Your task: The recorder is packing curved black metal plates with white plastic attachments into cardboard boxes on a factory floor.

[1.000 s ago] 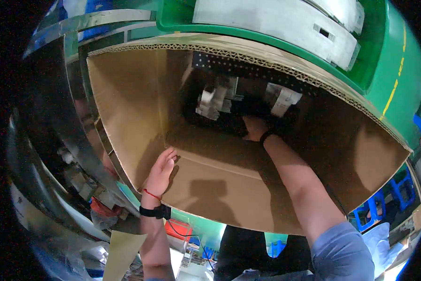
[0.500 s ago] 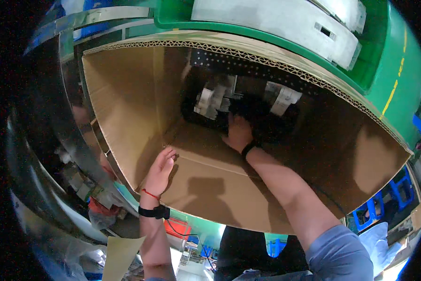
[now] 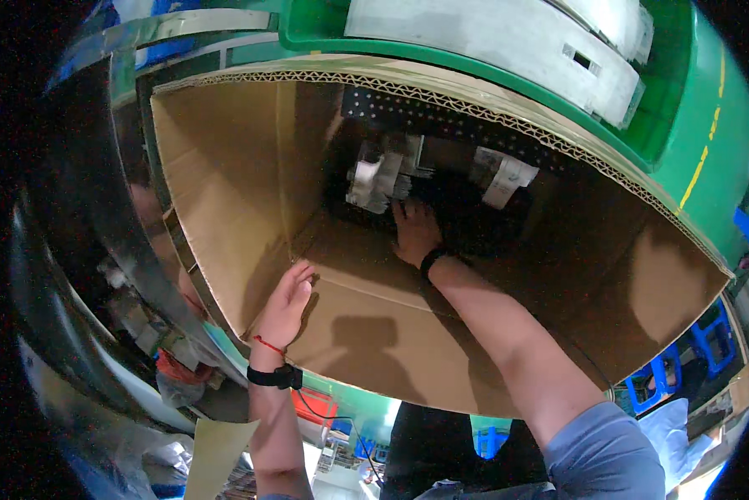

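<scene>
A large cardboard box (image 3: 216, 158) fills the middle of the view, its open side facing me. My right hand (image 3: 417, 233) reaches deep inside, fingers spread on or just above dark material, beside a stack of thin, pale silvery pieces (image 3: 374, 179). What the fingertips touch is lost in shadow. A second pale, strip-like bundle (image 3: 504, 179) lies farther right in the dark part. Along the back, a black panel with rows of light dots (image 3: 441, 117) shows. My left hand (image 3: 287, 302) rests near the box's near left edge, fingers extended and holding nothing.
Beyond the box stands a green tray (image 3: 674, 108) with long pale metal-looking parts (image 3: 483, 37). Metal framing (image 3: 124, 167) runs along the left. Blue plastic frames (image 3: 712, 342) and a pale blue cloth-like item (image 3: 670, 433) are at the right.
My right hand has shifted slightly left inside the box, closer to the pale stack. My left hand stays in nearly the same place.
</scene>
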`<action>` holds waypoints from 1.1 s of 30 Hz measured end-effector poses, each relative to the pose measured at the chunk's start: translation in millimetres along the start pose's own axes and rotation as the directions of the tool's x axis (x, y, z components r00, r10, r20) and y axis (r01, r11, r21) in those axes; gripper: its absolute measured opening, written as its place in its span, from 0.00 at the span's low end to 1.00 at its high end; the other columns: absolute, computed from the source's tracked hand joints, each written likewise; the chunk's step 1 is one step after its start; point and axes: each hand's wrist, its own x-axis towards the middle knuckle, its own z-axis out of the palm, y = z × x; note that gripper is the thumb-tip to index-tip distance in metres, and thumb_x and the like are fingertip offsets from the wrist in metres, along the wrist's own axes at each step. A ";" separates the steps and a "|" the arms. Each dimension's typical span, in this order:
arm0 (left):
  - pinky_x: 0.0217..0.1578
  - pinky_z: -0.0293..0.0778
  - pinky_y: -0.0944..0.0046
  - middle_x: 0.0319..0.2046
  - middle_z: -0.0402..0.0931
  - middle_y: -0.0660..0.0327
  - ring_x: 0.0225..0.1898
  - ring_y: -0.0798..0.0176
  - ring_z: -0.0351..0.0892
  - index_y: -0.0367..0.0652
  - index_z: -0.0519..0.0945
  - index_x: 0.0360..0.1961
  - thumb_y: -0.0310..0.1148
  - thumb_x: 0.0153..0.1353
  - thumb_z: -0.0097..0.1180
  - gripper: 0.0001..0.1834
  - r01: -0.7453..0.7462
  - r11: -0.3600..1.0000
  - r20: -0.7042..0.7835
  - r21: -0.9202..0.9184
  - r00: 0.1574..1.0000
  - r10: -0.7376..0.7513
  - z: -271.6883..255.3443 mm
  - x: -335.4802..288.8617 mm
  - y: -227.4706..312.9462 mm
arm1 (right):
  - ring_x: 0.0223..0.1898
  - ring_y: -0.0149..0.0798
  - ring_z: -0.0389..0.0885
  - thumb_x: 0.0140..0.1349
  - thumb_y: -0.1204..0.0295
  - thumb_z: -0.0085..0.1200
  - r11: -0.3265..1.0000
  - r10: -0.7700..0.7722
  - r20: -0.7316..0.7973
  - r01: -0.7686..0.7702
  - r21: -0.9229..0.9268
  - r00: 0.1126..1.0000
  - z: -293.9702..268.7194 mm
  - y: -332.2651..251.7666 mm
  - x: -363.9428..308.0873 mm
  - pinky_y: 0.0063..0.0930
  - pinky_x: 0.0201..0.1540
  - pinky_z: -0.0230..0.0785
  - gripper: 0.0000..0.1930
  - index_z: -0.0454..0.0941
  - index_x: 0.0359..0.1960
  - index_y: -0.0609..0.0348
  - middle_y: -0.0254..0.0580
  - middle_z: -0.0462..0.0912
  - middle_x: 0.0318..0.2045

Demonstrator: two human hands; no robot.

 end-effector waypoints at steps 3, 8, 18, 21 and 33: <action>0.66 0.58 0.61 0.65 0.65 0.49 0.67 0.58 0.62 0.35 0.58 0.68 0.37 0.73 0.45 0.28 0.023 1.000 -0.025 0.003 0.999 -0.023 0.9 -4.7 -1.8 | 0.67 0.57 0.58 0.51 0.53 0.64 0.984 0.058 0.100 -0.074 0.164 0.993 -2.5 -9.8 5.4 0.54 0.68 0.52 0.46 0.57 0.68 0.62 0.57 0.63 0.64; 0.65 0.60 0.60 0.65 0.65 0.49 0.66 0.57 0.63 0.35 0.59 0.68 0.37 0.73 0.46 0.27 -0.043 0.997 -0.011 0.056 0.999 0.043 0.0 5.8 5.2 | 0.70 0.61 0.54 0.54 0.50 0.60 0.996 0.005 -0.013 -0.004 0.093 1.000 18.6 6.3 17.4 0.51 0.71 0.48 0.48 0.52 0.70 0.63 0.61 0.59 0.67; 0.68 0.55 0.57 0.67 0.61 0.48 0.70 0.54 0.58 0.37 0.58 0.69 0.37 0.72 0.47 0.29 -0.144 0.982 -0.148 0.118 0.976 0.161 9.9 -59.8 56.1 | 0.61 0.59 0.69 0.60 0.53 0.55 0.993 0.085 0.027 -0.087 0.074 0.996 -114.5 67.7 -92.8 0.48 0.62 0.63 0.38 0.60 0.67 0.66 0.62 0.66 0.64; 0.68 0.55 0.58 0.67 0.61 0.49 0.70 0.55 0.58 0.37 0.59 0.68 0.38 0.71 0.48 0.29 -0.128 0.981 -0.119 0.147 0.982 0.146 23.9 -110.7 60.2 | 0.56 0.57 0.75 0.62 0.57 0.54 0.963 0.143 0.123 -0.166 0.212 0.982 -164.3 53.2 -150.2 0.45 0.57 0.69 0.33 0.64 0.64 0.66 0.60 0.75 0.56; 0.63 0.63 0.58 0.62 0.69 0.52 0.64 0.57 0.67 0.37 0.62 0.67 0.41 0.73 0.45 0.28 -0.374 0.784 -0.125 -0.495 0.924 0.362 77.7 -477.9 60.4 | 0.36 0.31 0.82 0.63 0.69 0.57 0.814 -0.209 -0.066 0.211 0.541 0.976 -396.1 -81.1 -409.2 0.26 0.42 0.74 0.19 0.74 0.53 0.66 0.43 0.84 0.35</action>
